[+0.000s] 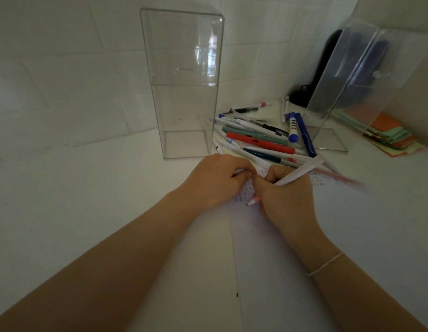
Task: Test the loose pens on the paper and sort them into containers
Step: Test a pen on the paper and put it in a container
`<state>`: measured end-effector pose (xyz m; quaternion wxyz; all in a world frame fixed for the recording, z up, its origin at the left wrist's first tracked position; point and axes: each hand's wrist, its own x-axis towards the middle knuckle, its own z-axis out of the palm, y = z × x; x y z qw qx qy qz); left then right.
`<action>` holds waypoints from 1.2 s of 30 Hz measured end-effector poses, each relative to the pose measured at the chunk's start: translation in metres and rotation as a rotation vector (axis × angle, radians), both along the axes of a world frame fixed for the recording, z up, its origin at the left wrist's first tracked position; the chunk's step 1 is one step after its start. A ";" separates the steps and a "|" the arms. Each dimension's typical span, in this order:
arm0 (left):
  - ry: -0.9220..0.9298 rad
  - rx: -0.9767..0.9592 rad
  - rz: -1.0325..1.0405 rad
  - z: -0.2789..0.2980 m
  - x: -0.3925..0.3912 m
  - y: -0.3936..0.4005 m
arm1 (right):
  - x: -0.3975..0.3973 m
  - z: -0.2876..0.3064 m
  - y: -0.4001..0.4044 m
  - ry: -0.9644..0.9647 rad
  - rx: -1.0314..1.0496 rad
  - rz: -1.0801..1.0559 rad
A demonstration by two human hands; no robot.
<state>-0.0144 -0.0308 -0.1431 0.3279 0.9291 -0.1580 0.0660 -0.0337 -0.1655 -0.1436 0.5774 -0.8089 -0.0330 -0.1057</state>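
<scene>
Right hand (286, 190) grips white pen (301, 172) (tip on paper (280, 248))

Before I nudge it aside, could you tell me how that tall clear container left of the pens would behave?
The tall clear container stands upright on a narrow base, so a high push would probably tip it. It looks empty and thin-walled, so likely light, sliding easily on the smooth white table.

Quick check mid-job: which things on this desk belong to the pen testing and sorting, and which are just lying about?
Part of the job:
white pen in the right hand
left hand on the paper
pen pile
two clear containers

Just lying about:
coloured sticky notes
black object behind the right container
</scene>
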 end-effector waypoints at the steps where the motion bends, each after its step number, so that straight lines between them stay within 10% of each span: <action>1: 0.002 -0.003 -0.001 0.000 0.000 0.000 | 0.000 0.000 0.000 0.001 0.005 0.010; 23: 0.025 -0.176 -0.083 0.000 0.000 0.001 | -0.002 0.002 0.001 -0.001 0.008 0.016; 32: 0.132 -0.461 -0.186 0.004 -0.002 0.003 | 0.002 0.014 -0.019 0.142 0.935 0.054; 36: 0.117 -0.464 -0.173 0.005 -0.001 0.002 | 0.001 0.015 -0.020 0.129 0.951 0.049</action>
